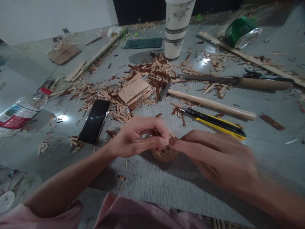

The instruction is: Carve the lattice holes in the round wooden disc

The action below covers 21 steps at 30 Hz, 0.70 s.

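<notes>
A small round wooden piece (165,155) with gaps or carving in its top sits in front of me, partly covered by my hands. My left hand (143,135) is closed over its far left side, thumb and index finger pinched together; whatever is between them is too small to tell. My right hand (214,156), slightly blurred, reaches in from the right with fingers closed, its fingertips meeting the left ones just above the wooden piece. Behind the right hand lies a yellow and black utility knife (214,123). A hammer (209,103) with a wooden handle rests beyond the knife.
Wood shavings (107,95) are heaped around a wooden block (133,90). A phone (94,121) and a plastic bottle (19,114) lie left. Farther back are a paper cup (176,31), a file-like tool (214,79), a green can (240,31) and wooden strips (250,58).
</notes>
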Available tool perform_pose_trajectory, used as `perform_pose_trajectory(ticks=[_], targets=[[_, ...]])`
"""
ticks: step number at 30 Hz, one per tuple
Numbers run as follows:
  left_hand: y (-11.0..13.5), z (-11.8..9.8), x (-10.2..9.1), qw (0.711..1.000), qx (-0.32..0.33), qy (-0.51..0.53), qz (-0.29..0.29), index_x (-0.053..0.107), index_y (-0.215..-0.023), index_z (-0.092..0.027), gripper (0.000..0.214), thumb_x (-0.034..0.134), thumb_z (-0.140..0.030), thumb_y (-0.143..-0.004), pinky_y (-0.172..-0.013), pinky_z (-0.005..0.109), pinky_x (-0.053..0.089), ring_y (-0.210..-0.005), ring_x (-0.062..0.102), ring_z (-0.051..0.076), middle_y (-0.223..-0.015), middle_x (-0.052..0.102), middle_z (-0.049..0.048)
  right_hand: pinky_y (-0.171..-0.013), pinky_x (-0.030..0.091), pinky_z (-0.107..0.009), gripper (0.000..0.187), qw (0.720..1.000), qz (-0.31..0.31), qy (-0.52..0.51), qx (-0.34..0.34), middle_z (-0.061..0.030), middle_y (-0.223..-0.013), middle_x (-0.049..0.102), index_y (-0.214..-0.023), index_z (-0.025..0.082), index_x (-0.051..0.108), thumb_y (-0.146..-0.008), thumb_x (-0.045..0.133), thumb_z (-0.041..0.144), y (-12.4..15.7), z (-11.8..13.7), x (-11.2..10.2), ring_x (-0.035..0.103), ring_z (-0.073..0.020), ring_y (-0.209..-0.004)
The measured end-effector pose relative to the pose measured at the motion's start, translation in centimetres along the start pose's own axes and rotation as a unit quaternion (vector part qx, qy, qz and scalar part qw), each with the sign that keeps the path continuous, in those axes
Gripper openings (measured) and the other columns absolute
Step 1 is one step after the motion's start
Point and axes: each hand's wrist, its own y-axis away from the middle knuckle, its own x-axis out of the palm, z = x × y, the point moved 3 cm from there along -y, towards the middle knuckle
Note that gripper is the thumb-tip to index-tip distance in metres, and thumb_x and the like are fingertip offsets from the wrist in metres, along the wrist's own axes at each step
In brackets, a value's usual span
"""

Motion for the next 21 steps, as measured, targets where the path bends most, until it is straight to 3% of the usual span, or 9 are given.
perform_pose_trajectory(ticks=[5,15,21], targets=[[0.01,0.01,0.22,0.999,-0.033,0.034,0.002,0.072,-0.091,-0.017,0.009,0.073,-0.022,-0.099,-0.067,0.022,0.056,-0.071,0.068,0.012,-0.082,0.069,0.0024,-0.058,0.039,-0.028,0.029,1.0,0.001,0.008,-0.001,0.0043,-0.09,0.072,-0.123,0.029,0.064,-0.108,0.049,0.009,0.22,-0.19,-0.07,0.06,-0.0108,-0.069],[-0.13,-0.04,0.58,0.974,-0.183,0.136,0.001,0.071,-0.087,-0.014,0.017,0.08,-0.026,-0.095,-0.067,0.018,0.057,-0.069,0.064,0.009,-0.079,0.065,0.001,-0.057,0.036,-0.031,0.028,0.999,0.028,0.017,-0.006,0.0015,-0.091,0.073,-0.116,0.027,0.068,-0.109,0.046,0.011,0.02,-0.45,-0.15,0.058,-0.0123,-0.066],[-0.13,0.06,0.57,0.965,-0.225,0.134,0.018,0.07,-0.087,-0.014,0.021,0.08,-0.03,-0.095,-0.067,0.018,0.059,-0.068,0.063,0.008,-0.08,0.065,0.0009,-0.06,0.038,-0.03,0.026,0.999,0.031,0.02,-0.008,0.0004,-0.094,0.074,-0.114,0.025,0.07,-0.109,0.048,0.012,0.14,-0.55,-0.04,0.059,-0.0126,-0.069]])
